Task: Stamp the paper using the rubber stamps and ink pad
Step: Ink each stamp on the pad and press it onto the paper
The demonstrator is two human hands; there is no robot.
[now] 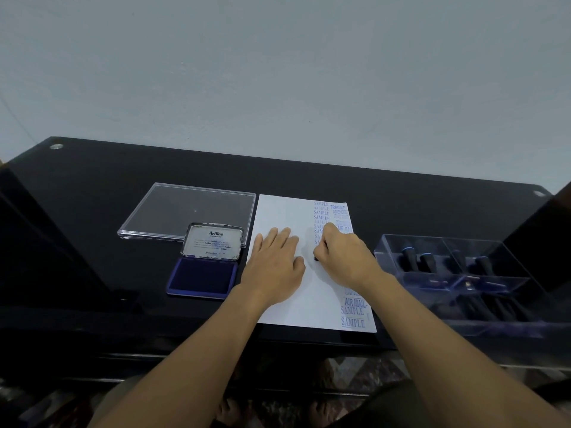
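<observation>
Paper (278, 211) lies under one spread left hand (275, 264); right hand's (343, 257) grip pinches one stamp (316, 258).

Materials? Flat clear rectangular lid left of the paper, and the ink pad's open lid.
Flat clear rectangular lid: rigid transparent plastic, glossy; the black table shows through. Ink pad's open lid: probably painted metal, since its dark rim looks chipped and worn.

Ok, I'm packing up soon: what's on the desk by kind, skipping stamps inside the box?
Paper sheet: 1
Ink pad: 1
Clear lid: 1
Clear box: 1
Stamp in right hand: 1
Total: 5
</observation>
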